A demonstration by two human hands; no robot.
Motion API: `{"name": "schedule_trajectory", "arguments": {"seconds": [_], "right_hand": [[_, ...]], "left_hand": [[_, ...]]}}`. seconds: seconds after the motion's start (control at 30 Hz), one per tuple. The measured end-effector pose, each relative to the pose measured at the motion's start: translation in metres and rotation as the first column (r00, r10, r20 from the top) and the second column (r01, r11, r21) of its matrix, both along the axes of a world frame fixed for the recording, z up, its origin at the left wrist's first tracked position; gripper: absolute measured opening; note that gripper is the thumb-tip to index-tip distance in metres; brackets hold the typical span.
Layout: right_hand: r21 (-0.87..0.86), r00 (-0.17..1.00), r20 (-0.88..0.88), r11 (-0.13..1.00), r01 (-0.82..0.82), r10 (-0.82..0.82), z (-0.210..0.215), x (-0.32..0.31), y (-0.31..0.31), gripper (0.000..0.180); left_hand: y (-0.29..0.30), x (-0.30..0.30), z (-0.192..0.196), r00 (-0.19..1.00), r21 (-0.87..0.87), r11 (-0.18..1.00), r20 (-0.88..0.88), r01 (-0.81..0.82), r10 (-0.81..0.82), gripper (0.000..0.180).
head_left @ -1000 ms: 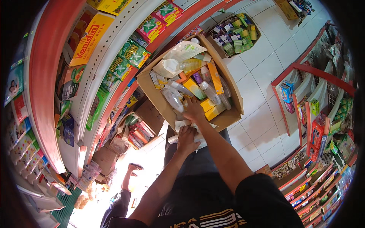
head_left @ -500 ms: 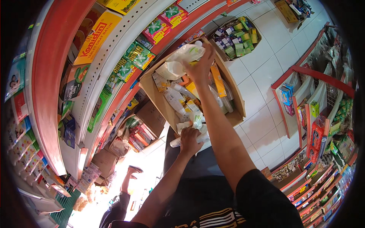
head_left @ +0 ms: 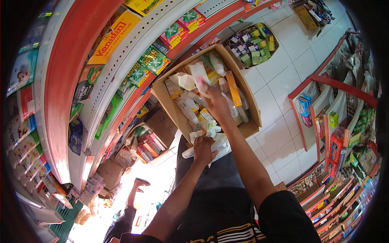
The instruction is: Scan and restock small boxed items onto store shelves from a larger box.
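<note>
A: What colour is the box mid-frame?
B: Plain brown. The pack over it is white with a blurred pinkish-red patch.
A: Inside?
B: An orange carton on the right, cloudy white bottles on the left.
A: Below?
B: A white tube, dark trousers, then a black shirt striped gold and white at the lower edge.
A: Upper left?
B: A red shelf edge, a yellow carton lettered in red, green sachets with white flowers, and pink sachets with yellow corners.
A: Right?
B: White tiles with thin grey joints, a red rack, and a blue packet.
</note>
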State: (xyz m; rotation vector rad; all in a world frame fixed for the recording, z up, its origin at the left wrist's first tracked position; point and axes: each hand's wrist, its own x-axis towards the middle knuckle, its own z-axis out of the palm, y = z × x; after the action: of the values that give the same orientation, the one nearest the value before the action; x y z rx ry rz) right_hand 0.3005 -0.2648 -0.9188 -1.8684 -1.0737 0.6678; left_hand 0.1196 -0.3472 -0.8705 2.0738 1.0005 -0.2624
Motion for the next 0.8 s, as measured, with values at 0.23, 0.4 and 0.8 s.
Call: {"name": "schedule_trajectory", "arguments": {"seconds": [0.23,0.4,0.8], "right_hand": [[-0.322,0.962,-0.021,0.909,-0.266,0.274,0.068,0.001,-0.108,0.051],[-0.398,0.923,-0.324,0.856,-0.33,0.205,0.057,0.011,-0.159,0.038],[-0.306,0.979,0.061,0.938,-0.167,0.194,-0.036,0.017,0.07,0.019]], "left_hand": [[0.008,-0.015,-0.012,0.999,-0.086,0.995,0.004,0.039,-0.039,0.041],[0.003,-0.016,-0.009,0.972,0.068,0.995,0.219,0.074,-0.087,0.051],[0.049,-0.007,-0.028,0.99,-0.281,0.949,-0.02,-0.14,0.14,0.043]]}}
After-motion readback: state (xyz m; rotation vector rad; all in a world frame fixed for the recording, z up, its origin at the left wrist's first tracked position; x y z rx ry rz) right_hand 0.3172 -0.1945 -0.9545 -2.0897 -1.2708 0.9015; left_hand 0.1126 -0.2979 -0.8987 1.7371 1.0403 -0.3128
